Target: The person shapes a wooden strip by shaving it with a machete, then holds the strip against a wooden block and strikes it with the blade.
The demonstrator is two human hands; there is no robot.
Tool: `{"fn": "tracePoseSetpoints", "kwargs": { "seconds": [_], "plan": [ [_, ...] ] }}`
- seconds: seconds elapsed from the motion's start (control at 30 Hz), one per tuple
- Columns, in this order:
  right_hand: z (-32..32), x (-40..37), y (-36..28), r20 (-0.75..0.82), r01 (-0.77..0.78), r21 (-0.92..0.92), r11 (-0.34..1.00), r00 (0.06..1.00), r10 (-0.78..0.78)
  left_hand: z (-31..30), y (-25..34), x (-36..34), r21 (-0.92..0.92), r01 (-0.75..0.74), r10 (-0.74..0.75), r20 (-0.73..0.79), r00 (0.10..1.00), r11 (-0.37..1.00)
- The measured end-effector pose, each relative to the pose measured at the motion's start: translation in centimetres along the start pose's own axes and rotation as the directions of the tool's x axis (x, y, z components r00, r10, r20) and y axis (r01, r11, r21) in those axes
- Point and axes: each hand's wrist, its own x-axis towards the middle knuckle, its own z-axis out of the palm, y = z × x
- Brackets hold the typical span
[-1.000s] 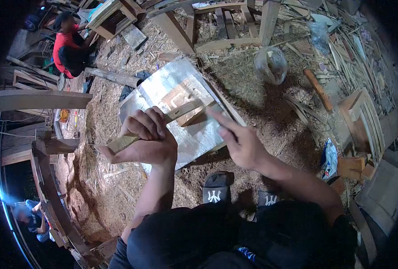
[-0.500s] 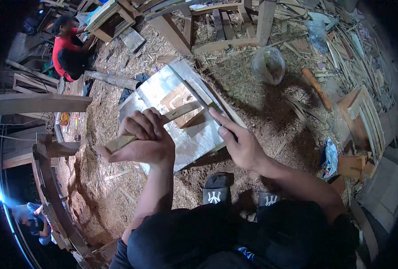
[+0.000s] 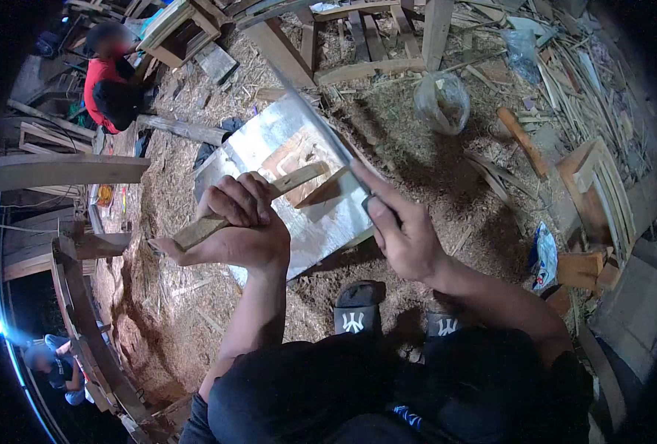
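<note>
My left hand [image 3: 236, 222] is closed around a narrow wooden strip [image 3: 299, 179], whose free end points up to the right. In my right hand [image 3: 410, 233] is a long knife [image 3: 317, 118], its dark handle in the palm and my index finger laid along it. The grey blade reaches away to the upper left, a little apart from the strip's tip. Below both hands lies a pale board [image 3: 232, 166] with a flat brown wood piece [image 3: 287, 155] on it.
Shavings cover the ground. A clear plastic bag [image 3: 443, 103], a loose wooden bar [image 3: 522, 140] and a wooden frame [image 3: 595, 196] lie to the right. Curved timbers [image 3: 69, 170] stand at left. A person in red [image 3: 106, 89] crouches at upper left; another person [image 3: 58, 366] sits at lower left.
My right hand has moved slightly right and down, and the knife blade has come off the strip, showing more of its length toward the upper left. My left hand stays almost still.
</note>
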Motion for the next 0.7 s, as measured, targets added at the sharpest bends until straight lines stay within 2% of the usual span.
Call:
{"fn": "tracePoseSetpoints", "kwargs": {
  "seconds": [0.03, 0.1, 0.13, 0.17, 0.23, 0.3, 0.33, 0.37, 0.4, 0.5, 0.53, 0.57, 0.63, 0.67, 0.7],
  "plan": [
    [0.0, -0.1, -0.1, 0.007, -0.002, 0.001, 1.000, 1.000, 0.002, 0.1, 0.1, 0.0, 0.002, 0.005, -0.005, -0.017, 1.000, 1.000],
    [0.0, -0.5, -0.4, -0.070, 0.124, -0.012, 0.992, 0.990, -0.125, 0.2, 0.3, -0.1, 0.019, 0.027, -0.026, -0.031, 0.999, 0.999],
    [0.4, -0.7, 0.5, 0.015, 0.073, -0.058, 0.996, 0.997, -0.072, 0.3, 0.4, 0.0, 0.031, 0.053, -0.052, -0.032, 0.998, 0.998],
    [0.6, -0.8, 1.0, 0.012, 0.077, -0.061, 0.995, 0.997, -0.077, 0.5, 0.5, 0.0, 0.028, 0.051, -0.050, -0.028, 0.998, 0.998],
    [0.9, -0.9, 1.0, 0.105, -0.094, -0.241, 0.966, 0.987, 0.122, 0.9, 0.5, 0.1, 0.093, 0.031, -0.027, -0.049, 0.998, 0.995],
    [1.0, -0.6, 1.3, 0.072, -0.098, -0.204, 0.974, 0.991, 0.115, 0.6, 0.3, 0.0, 0.057, 0.030, -0.029, -0.026, 0.999, 0.998],
    [1.2, -0.1, 2.2, -0.036, 0.135, -0.218, 0.967, 0.989, -0.146, 0.3, 0.4, -0.2, 0.030, 0.038, -0.038, -0.014, 0.999, 0.999],
    [1.4, 0.3, 2.7, -0.136, 0.359, -0.260, 0.896, 0.906, -0.402, 0.2, 0.4, -0.3, 0.032, 0.039, -0.039, -0.015, 0.999, 0.999],
    [0.2, -0.7, -0.8, -0.003, -0.001, -0.035, 0.999, 1.000, 0.000, 0.3, 0.4, -0.3, 0.027, 0.038, -0.038, -0.015, 0.999, 0.999],
    [1.2, -1.1, 0.7, -0.003, 0.060, -0.074, 0.995, 0.998, -0.060, 0.0, 0.4, -0.2, 0.040, 0.026, -0.025, -0.037, 0.999, 0.999],
    [0.9, -1.2, 0.7, 0.120, -0.079, -0.211, 0.974, 0.987, 0.106, 0.0, 0.3, 0.0, 0.055, 0.020, -0.018, -0.043, 0.999, 0.998],
    [1.0, -1.2, 0.7, 0.114, -0.076, -0.212, 0.974, 0.988, 0.102, 0.0, 0.2, 0.0, 0.052, 0.019, -0.017, -0.037, 0.999, 0.998],
    [1.4, -1.0, 0.5, -0.014, -0.007, -0.137, 0.991, 1.000, 0.005, 0.1, 0.3, 0.0, 0.057, 0.002, -0.002, -0.007, 1.000, 0.998],
    [0.9, -0.9, 0.3, 0.023, -0.073, -0.184, 0.980, 0.997, 0.078, 0.1, 0.3, -0.2, 0.061, 0.007, -0.007, -0.006, 1.000, 0.998],
    [1.0, -1.0, 0.2, 0.022, -0.080, -0.179, 0.981, 0.996, 0.085, 0.4, 0.3, -0.4, 0.056, 0.008, -0.007, -0.019, 1.000, 0.998]
  ]
}}
